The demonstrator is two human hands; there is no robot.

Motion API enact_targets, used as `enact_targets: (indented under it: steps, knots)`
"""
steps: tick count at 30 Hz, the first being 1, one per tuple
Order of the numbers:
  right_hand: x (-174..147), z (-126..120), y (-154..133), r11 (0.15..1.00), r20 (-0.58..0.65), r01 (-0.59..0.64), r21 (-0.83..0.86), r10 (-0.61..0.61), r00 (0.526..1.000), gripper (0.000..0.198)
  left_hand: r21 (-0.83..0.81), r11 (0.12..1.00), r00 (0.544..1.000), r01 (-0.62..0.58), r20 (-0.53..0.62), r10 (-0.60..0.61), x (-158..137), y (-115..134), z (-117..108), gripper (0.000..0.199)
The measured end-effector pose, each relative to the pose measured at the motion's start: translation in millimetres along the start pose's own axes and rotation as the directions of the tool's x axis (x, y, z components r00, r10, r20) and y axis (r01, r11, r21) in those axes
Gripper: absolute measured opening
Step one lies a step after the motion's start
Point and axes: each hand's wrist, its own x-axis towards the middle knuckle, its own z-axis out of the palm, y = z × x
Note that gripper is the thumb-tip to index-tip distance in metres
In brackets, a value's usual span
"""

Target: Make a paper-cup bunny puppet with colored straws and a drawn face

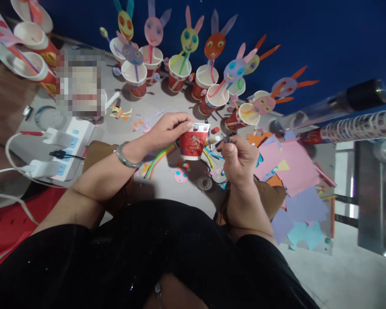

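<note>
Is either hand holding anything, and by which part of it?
The left hand holds a red-and-white printed paper cup near its rim. The right hand pinches a small, dark, slender object; which part is gripped cannot be told.

Blue wall (pixel 324 38) behind grey table (pixel 176 104); pale floor (pixel 347 270).

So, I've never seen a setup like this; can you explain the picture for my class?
No robot here: one person works with two bare hands, and the single picture comes from a camera on their head, looking forward and down. The left hand holds a red paper cup with a white rim. The right hand pinches a small dark object, too unclear to name. On the grey table stand red paper cups with long-eared paper faces; pink and purple paper sheets lie at right, a white power strip at left.
</note>
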Motion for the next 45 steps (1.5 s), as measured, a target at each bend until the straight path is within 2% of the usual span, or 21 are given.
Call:
enact_targets:
  steps: [5,13,19,23,34,39,45]
  knots:
    - [3.7,2.7,-3.8,0.997,0.054,0.045,-0.058,-0.042,0.998,0.057,-0.031,0.999,1.0,0.021,-0.004,-0.021,-0.1,0.2,0.6,0.056]
    - [1.7,4.7,-0.3,0.962,0.081,0.064,-0.264,-0.045,0.996,0.043,0.028,0.999,1.0,-0.017,0.005,0.017,1.8,0.5,0.3,0.044]
    - [-1.7,11.1,-1.5,0.844,0.069,0.111,-0.525,-0.088,0.994,0.04,0.069,0.997,0.998,-0.03,-0.051,0.034,0.9,-0.7,3.0,0.03]
    - [-3.5,13.3,-1.8,0.762,0.097,0.152,-0.63,-0.117,0.988,0.043,0.083,0.996,0.996,-0.044,-0.07,0.05,-0.1,-1.1,4.1,0.024]
    - [-6.2,15.0,1.1,0.686,0.151,0.191,-0.702,-0.118,0.981,0.046,0.049,0.999,0.999,0.004,-0.044,-0.002,-1.1,-2.8,7.5,0.027]
    - [-6.1,14.2,-0.2,0.704,0.165,0.176,-0.688,-0.084,0.983,0.044,0.032,0.999,0.999,0.015,-0.052,-0.013,-0.8,-1.2,7.6,0.028]
    - [-4.3,14.2,-2.9,0.701,0.17,0.187,-0.689,-0.094,0.981,0.051,-0.006,0.999,0.997,0.048,-0.055,-0.049,-0.6,-1.4,7.9,0.03]
